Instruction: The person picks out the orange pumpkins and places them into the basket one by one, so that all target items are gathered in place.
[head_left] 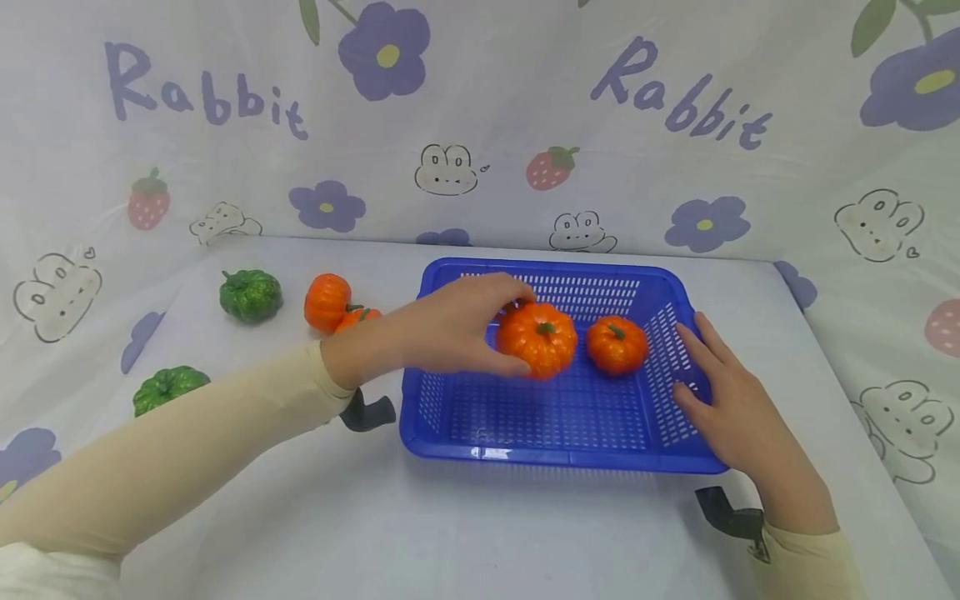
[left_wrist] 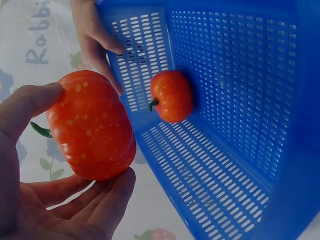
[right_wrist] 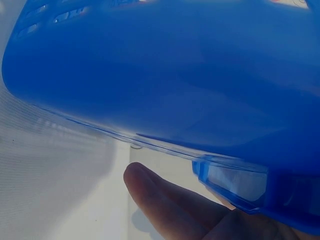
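My left hand [head_left: 461,325] holds an orange toy pumpkin [head_left: 537,340] with a green stem over the blue plastic basket [head_left: 558,457]. In the left wrist view, the thumb presses one side of this speckled pumpkin [left_wrist: 92,125] while the fingers support the other. A second orange pumpkin [head_left: 617,345] lies inside the basket near its right wall. At that right side, my right hand [head_left: 723,404] grips the rim, its thumb on the inner side. The right wrist view has its fingers [right_wrist: 160,200] outside, below the rim.
Left of the basket, two more orange pumpkins [head_left: 327,302] sit close together, one partly behind my left forearm. Two green pumpkins [head_left: 251,295] lie farther left, the nearer one partly covered by the sleeve. A patterned cloth [head_left: 495,100] hangs behind the white table [head_left: 450,533].
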